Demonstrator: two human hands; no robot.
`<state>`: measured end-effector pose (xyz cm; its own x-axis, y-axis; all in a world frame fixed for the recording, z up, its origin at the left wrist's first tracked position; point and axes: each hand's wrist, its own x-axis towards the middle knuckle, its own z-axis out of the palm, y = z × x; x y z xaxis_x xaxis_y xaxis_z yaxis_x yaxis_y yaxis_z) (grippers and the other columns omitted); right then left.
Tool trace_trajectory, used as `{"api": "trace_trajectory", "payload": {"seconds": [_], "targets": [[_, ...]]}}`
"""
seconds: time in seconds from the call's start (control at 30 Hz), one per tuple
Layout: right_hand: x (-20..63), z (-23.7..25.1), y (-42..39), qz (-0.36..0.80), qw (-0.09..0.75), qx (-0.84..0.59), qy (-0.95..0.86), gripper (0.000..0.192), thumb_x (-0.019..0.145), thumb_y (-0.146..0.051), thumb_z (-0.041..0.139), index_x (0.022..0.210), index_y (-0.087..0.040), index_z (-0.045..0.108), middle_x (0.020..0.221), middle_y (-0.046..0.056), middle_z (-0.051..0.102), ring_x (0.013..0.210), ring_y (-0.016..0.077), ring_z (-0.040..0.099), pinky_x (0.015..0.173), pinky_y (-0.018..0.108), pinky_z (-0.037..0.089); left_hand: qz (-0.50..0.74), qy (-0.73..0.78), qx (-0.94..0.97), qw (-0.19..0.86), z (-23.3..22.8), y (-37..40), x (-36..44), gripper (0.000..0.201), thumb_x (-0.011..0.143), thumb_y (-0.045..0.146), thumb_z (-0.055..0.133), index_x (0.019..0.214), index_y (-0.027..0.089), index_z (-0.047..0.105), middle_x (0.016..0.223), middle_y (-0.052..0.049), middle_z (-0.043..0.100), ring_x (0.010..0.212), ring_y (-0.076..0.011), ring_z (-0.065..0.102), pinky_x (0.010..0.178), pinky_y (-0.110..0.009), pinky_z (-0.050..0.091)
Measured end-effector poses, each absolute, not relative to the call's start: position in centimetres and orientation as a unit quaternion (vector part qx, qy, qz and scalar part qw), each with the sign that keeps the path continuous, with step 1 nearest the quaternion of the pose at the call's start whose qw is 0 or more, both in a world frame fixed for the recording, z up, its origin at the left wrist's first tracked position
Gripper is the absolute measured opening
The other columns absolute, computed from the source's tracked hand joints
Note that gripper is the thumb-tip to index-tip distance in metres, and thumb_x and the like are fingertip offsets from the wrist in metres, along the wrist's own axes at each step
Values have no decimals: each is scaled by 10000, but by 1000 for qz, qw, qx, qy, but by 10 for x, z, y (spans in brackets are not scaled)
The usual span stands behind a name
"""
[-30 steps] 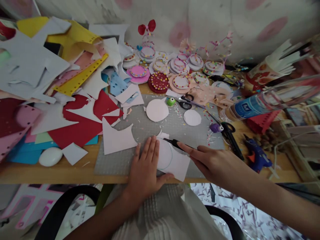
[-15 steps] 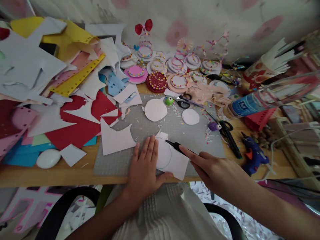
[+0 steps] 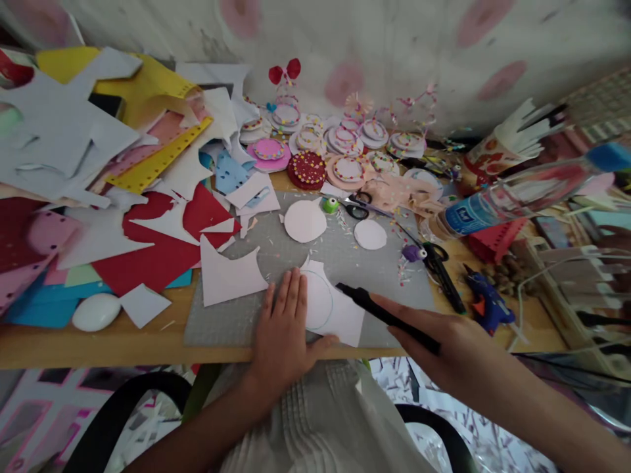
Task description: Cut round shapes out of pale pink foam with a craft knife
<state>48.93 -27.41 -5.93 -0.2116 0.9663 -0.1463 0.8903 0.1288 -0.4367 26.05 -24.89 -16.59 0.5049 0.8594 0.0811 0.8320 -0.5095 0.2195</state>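
Note:
My left hand [image 3: 283,332] lies flat on a white paper sheet [image 3: 331,309] with a circle drawn on it, fingers spread, pinning it to the grey cutting mat [image 3: 231,322]. A long black pen [image 3: 389,316] is gripped in my right hand [image 3: 446,345], its tip lifted off to the right of the sheet. Two cut white paper circles, a larger one [image 3: 305,221] and a smaller one [image 3: 370,234], lie further back on the mat. A white paper offcut [image 3: 227,272] lies left of my left hand.
Piles of red, yellow, pink and white paper scraps [image 3: 123,164] cover the left of the wooden table. Decorated paper discs [image 3: 340,141] line the back. Black scissors [image 3: 441,266], a blue glue gun [image 3: 486,302], a plastic bottle [image 3: 503,200] and a white egg-shaped object [image 3: 96,311] lie around the mat.
My right hand has drawn back to the right and lifted the pen tip off the sheet. My left hand stays pressed on the paper.

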Motion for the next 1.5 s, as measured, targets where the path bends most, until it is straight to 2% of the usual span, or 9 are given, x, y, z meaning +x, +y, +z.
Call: {"api": "trace_trajectory", "payload": {"seconds": [0.13,0.27,0.47,0.63,0.77,0.83,1.07,1.3,1.5], "targets": [[495,-50,-270,192,132,-620,-749,422,930,-243,479,1327,-150,584,1148,65,715,986,218,712,867,278,571,99,543,831,66,-158,-248,277,1013,817,733,449,1432,-66,353,1509,-270,348,1414,-383,309,1178,-521,155],[494,-59,-264,185,93,-620,-757,454,946,-272,485,1393,-199,517,1227,57,681,1026,237,699,870,336,578,108,552,823,77,-144,-240,283,1014,802,772,422,1365,-69,458,1414,-288,478,1355,-413,387,1174,-552,149],[491,-78,-262,215,34,-596,-773,469,990,-275,412,1459,-253,422,1179,64,707,996,224,703,804,329,569,95,403,906,90,-146,-206,264,1012,809,774,409,1496,43,280,1598,-148,200,1482,-295,167,1206,-473,114],[488,-79,-262,197,25,-594,-779,477,990,-267,412,1466,-275,410,1118,73,722,903,207,716,706,278,550,55,408,905,107,-158,-200,259,957,845,724,406,1497,37,271,1595,-154,193,1482,-277,177,1211,-478,90],[485,-78,-256,200,16,-587,-785,502,988,-241,402,1487,-281,372,924,46,742,728,178,710,612,248,519,61,458,881,99,-159,-206,262,946,857,686,414,1499,10,252,1594,-175,184,1482,-295,175,1215,-477,73],[483,-78,-253,198,7,-582,-788,504,987,-239,405,1487,-287,371,893,38,738,673,170,699,580,246,504,60,473,873,102,-158,-208,263,946,857,677,420,1504,11,238,1596,-174,175,1482,-300,171,1214,-481,78],[481,-79,-248,187,-6,-574,-797,484,980,-230,404,1462,-265,418,772,15,711,615,174,692,528,248,485,58,478,869,115,-158,-207,264,951,853,678,428,1510,22,226,1600,-163,162,1483,-299,168,1212,-488,87],[477,-80,-265,154,-33,-588,-793,468,989,-263,376,1453,-266,434,706,2,669,504,152,653,451,235,453,64,478,868,119,-162,-208,265,1171,729,840,414,1508,-7,195,1599,-181,120,1477,-335,160,1191,-560,14],[474,-82,-279,97,-45,-595,-796,492,983,-255,382,1475,-275,398,687,-10,642,464,156,642,375,238,398,67,480,866,123,-162,-209,265,1148,732,815,443,1509,5,202,1600,-181,131,1476,-339,158,1189,-550,15]]}}
